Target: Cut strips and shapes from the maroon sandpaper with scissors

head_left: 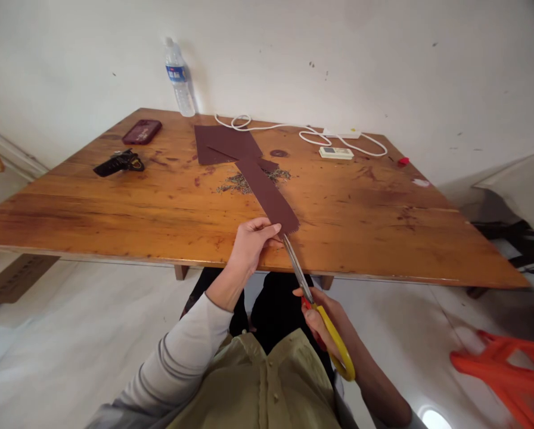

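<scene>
My left hand (254,241) pinches the near end of a long dark maroon strip (269,193), just over the table's front edge. Fine fringe-like cuts run along the strip's near end. In my right hand (325,316) are scissors (300,274) with yellow and red handles, their blade tips touching the strip's near edge beside my left fingers. The strip's far end lies over a heap of thin shreds (238,183). Behind it, a larger maroon sheet (224,143) lies flat, with a narrow piece across it.
On the wooden table (360,238) are a bottle (180,83), a phone (142,131), a black object (119,162), a white cable (276,126), a power strip (341,133) and a remote (336,153). An orange stool (508,369) stands at lower right.
</scene>
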A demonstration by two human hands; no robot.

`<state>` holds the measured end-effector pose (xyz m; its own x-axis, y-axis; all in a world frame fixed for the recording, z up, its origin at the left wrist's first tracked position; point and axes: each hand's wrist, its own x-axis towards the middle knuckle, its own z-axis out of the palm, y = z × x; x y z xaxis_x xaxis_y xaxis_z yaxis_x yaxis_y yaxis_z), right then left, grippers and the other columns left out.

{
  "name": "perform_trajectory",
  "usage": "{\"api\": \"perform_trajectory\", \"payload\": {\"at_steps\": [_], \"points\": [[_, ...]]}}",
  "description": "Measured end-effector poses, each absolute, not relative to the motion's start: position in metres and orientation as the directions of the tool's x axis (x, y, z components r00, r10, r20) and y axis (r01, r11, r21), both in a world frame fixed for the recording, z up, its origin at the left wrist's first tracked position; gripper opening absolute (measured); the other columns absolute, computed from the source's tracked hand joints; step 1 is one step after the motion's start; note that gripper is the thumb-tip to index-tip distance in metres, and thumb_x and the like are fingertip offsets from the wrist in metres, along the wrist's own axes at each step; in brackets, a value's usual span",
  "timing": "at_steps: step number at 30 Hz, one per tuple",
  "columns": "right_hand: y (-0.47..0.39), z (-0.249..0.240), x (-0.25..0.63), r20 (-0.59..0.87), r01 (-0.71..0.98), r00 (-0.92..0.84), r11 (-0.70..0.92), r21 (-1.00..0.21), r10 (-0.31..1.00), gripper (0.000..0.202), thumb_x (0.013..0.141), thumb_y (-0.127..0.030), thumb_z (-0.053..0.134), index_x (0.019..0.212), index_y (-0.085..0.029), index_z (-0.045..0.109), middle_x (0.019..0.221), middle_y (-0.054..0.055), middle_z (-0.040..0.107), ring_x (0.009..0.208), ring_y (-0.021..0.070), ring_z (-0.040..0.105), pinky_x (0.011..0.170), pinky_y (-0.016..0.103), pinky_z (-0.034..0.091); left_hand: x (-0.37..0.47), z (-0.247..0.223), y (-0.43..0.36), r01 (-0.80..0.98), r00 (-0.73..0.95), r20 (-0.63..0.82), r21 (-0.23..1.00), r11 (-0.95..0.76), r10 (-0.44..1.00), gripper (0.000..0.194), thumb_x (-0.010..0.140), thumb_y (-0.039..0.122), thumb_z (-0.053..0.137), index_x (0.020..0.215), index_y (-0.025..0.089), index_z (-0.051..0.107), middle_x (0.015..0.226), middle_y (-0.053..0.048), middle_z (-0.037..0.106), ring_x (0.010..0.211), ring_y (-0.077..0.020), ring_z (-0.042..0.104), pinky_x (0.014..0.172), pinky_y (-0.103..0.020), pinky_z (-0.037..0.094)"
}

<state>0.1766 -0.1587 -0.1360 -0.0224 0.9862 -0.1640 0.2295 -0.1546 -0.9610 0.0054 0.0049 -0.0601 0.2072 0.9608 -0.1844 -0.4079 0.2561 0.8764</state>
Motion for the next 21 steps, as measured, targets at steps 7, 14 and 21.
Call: {"api": "perform_trajectory", "payload": {"at_steps": [7, 14, 21], "points": [[-0.154, -0.120, 0.157, -0.159, 0.256, 0.152, -0.194, -0.947, 0.976, 0.039, 0.083, -0.053, 0.068, 0.104, -0.020, 0.074, 0.065, -0.005, 0.045, 0.048, 0.0118, 0.033, 0.042, 0.024, 0.026, 0.009, -0.061, 0.004, -0.404, 0.149, -0.171, 0.888, 0.217, 0.974, 0.031, 0.064, 0.028, 0.092, 0.059, 0.016, 0.064, 0.057, 0.002, 0.063, 0.051, -0.0101, 0.064, 0.055, -0.021, 0.056], [-0.150, -0.104, 0.154, -0.243, 0.243, 0.130, -0.268, -0.932, 0.961, 0.040, 0.082, -0.057, 0.070, 0.100, -0.021, 0.070, 0.060, -0.007, 0.041, 0.046, 0.0119, 0.034, 0.041, 0.025, 0.027, 0.010, -0.060, 0.004, -0.389, 0.131, -0.181, 0.895, 0.218, 0.975, 0.032, 0.066, 0.029, 0.093, 0.061, 0.016, 0.065, 0.057, 0.003, 0.063, 0.049, -0.0091, 0.063, 0.054, -0.019, 0.053], [-0.149, -0.107, 0.153, -0.228, 0.240, 0.137, -0.255, -0.937, 0.964, 0.033, 0.082, -0.052, 0.071, 0.093, -0.022, 0.067, 0.059, -0.008, 0.038, 0.049, 0.0123, 0.034, 0.043, 0.024, 0.027, 0.009, -0.059, 0.004, -0.407, 0.141, -0.206, 0.879, 0.247, 0.968, 0.033, 0.068, 0.025, 0.092, 0.059, 0.016, 0.061, 0.056, 0.003, 0.064, 0.048, -0.0084, 0.064, 0.052, -0.017, 0.051]]}}
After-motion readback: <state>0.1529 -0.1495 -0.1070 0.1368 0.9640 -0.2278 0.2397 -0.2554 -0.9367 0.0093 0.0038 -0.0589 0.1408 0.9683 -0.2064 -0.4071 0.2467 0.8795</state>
